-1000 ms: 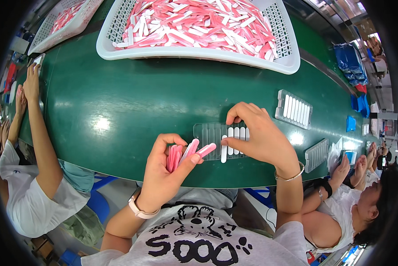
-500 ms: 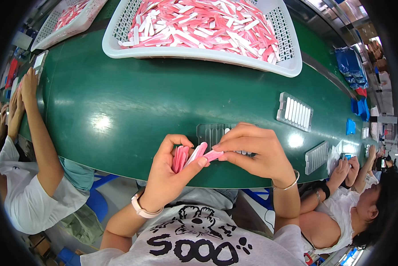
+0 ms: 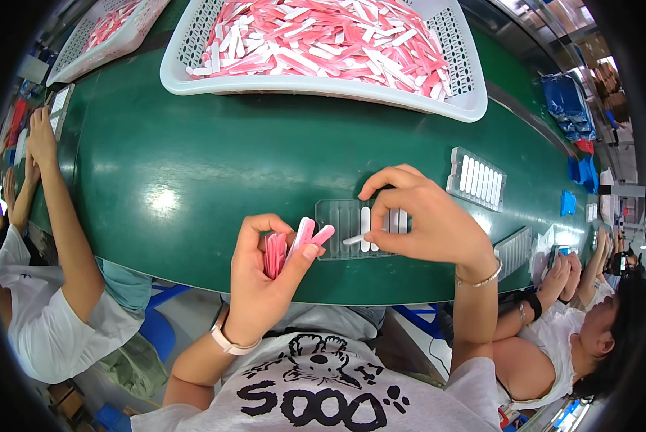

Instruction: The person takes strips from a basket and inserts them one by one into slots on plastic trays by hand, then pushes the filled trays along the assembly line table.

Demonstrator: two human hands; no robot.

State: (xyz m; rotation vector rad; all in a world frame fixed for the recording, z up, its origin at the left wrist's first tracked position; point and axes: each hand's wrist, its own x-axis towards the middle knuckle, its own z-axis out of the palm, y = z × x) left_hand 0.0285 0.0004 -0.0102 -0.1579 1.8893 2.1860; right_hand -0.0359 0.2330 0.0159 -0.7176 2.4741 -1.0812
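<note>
My left hand (image 3: 261, 295) is closed round a bunch of small pink-and-white nail files (image 3: 274, 256), with a couple fanned out past the thumb. Between the thumb and fingers of my right hand (image 3: 434, 227) is a single nail file (image 3: 352, 239), its white face showing. That hand hovers over a clear slotted tray (image 3: 326, 227) lying on the green table. White files stand in some slots on the tray's right side, partly covered by my fingers. The slots on the left side hold nothing.
A white perforated basket (image 3: 323, 88) heaped with nail files stands at the back, and another basket (image 3: 85, 68) is at far left. A filled tray (image 3: 477, 179) and a second tray (image 3: 514, 252) lie to the right. People work on both sides.
My right hand has drawn one nail file away from the bunch and moved right, over the clear tray. My left hand has shifted slightly left with its bunch.
</note>
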